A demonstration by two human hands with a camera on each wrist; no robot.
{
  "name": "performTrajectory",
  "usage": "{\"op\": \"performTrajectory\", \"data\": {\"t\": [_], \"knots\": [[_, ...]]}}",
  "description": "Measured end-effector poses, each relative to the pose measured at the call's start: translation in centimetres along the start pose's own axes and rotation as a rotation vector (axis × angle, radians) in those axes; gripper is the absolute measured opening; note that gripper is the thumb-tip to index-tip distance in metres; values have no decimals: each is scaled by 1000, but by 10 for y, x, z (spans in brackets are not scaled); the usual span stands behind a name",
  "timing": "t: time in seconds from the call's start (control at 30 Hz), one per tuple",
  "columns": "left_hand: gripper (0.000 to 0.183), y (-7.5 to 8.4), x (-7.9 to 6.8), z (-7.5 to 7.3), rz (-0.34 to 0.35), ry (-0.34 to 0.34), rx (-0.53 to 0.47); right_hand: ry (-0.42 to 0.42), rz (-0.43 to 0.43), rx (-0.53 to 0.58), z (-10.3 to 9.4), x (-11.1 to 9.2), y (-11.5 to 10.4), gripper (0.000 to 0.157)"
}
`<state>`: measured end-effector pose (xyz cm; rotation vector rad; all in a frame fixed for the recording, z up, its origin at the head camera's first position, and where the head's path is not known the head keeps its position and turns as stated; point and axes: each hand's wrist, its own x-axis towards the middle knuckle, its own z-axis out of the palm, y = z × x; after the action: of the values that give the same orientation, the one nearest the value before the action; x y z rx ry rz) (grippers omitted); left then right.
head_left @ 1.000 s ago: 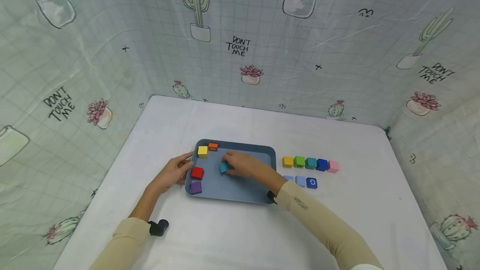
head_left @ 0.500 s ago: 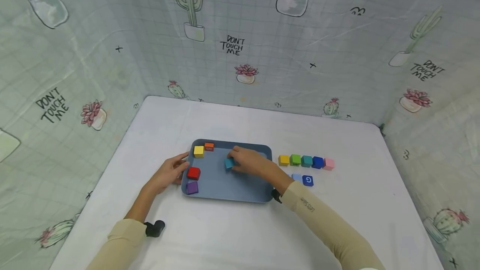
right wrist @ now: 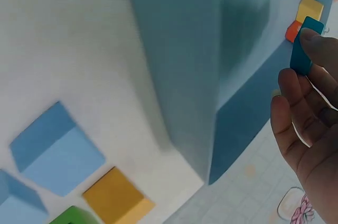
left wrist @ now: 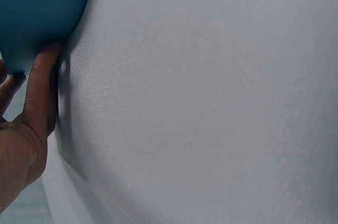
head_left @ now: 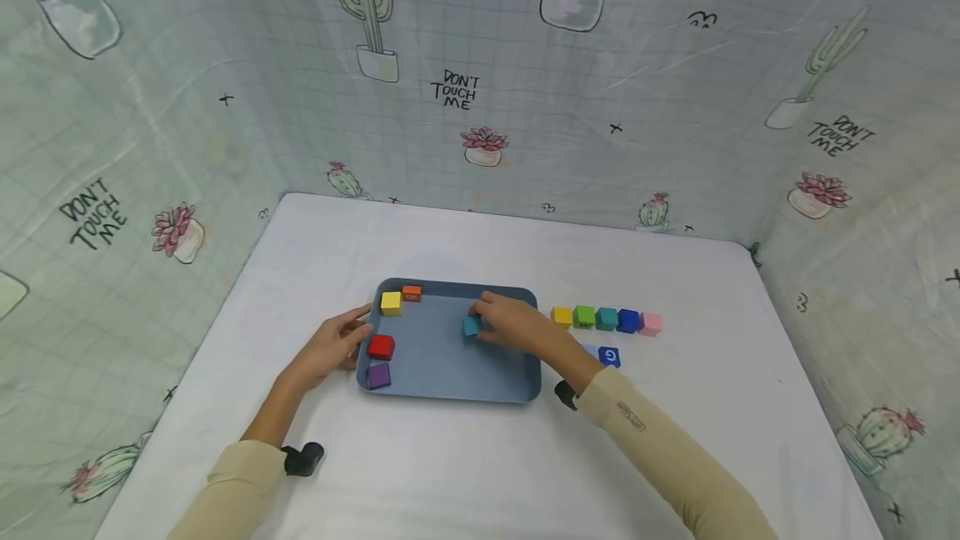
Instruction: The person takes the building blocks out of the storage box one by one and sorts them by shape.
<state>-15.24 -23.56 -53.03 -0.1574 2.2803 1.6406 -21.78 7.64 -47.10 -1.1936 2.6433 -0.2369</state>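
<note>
A teal cube (head_left: 471, 326) is pinched between the thumb and fingers of my right hand (head_left: 513, 323), over the right half of a blue-grey tray (head_left: 450, 377). The right wrist view shows that teal cube (right wrist: 302, 49) clasped by the right hand (right wrist: 317, 108), apart from the tray wall (right wrist: 179, 65). At the tray's left edge my left hand (head_left: 326, 350) rests with fairly straight fingers against the rim. In the left wrist view, a finger of the left hand (left wrist: 34, 108) touches the tray's outer side (left wrist: 45, 7).
Inside the tray lie yellow (head_left: 391, 303), orange (head_left: 412, 293), red (head_left: 381, 347) and purple (head_left: 378, 375) blocks along its left side. Right of it, a row has amber (head_left: 561, 317), green (head_left: 583, 317), teal (head_left: 606, 318), blue (head_left: 627, 321) and pink (head_left: 650, 323) cubes. Nearer are blue cubes (head_left: 609, 356), partly hidden.
My right hand has moved the teal cube rightward across the tray. The left hand stays at the tray's edge. The head view has shifted slightly.
</note>
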Motion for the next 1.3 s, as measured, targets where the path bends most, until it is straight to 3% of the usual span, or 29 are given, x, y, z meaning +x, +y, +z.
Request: {"op": "performTrajectory", "data": {"t": [0.53, 1.3], "knots": [[56, 1, -1, -4, -7, -1, 9, 68, 21, 38, -10, -27, 26, 39], [57, 4, 2, 1, -14, -19, -8, 117, 149, 125, -29, -74, 58, 35]]}}
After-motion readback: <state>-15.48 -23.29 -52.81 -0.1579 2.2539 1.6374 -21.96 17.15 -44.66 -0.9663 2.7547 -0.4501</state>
